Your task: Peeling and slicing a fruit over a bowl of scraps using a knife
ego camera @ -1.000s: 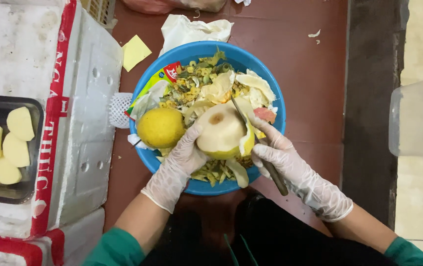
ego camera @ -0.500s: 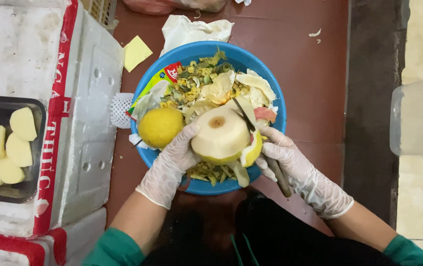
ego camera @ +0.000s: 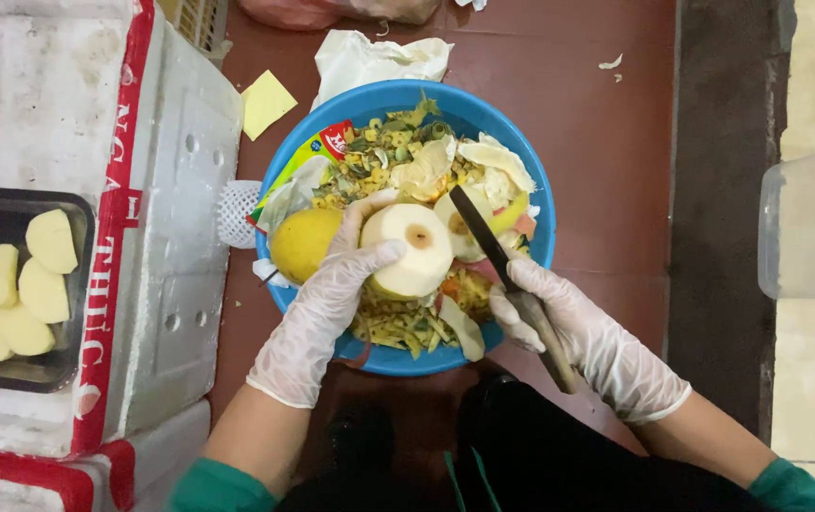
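A peeled pear (ego camera: 409, 248) is gripped by the gloved left hand (ego camera: 327, 303), fingers wrapped around it, above a blue basin (ego camera: 521, 171) crowded with peelings. A knife (ego camera: 512, 284) is clasped in the right hand (ego camera: 568, 327), fingers curled on its handle, near the basin's right rim. Bare red floor (ego camera: 606, 142) lies beyond.

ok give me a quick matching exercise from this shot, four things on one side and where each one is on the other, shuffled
Things:
1. peeled fruit
2. knife
3. unpeeled yellow fruit
4. cut pale pieces

Places:
A. in the dark tray on the white foam box
B. gripped in the right hand
C. held in the left hand over the blue basin
D. lying in the basin among the scraps, beside the left hand

Pairs: 1-C, 2-B, 3-D, 4-A
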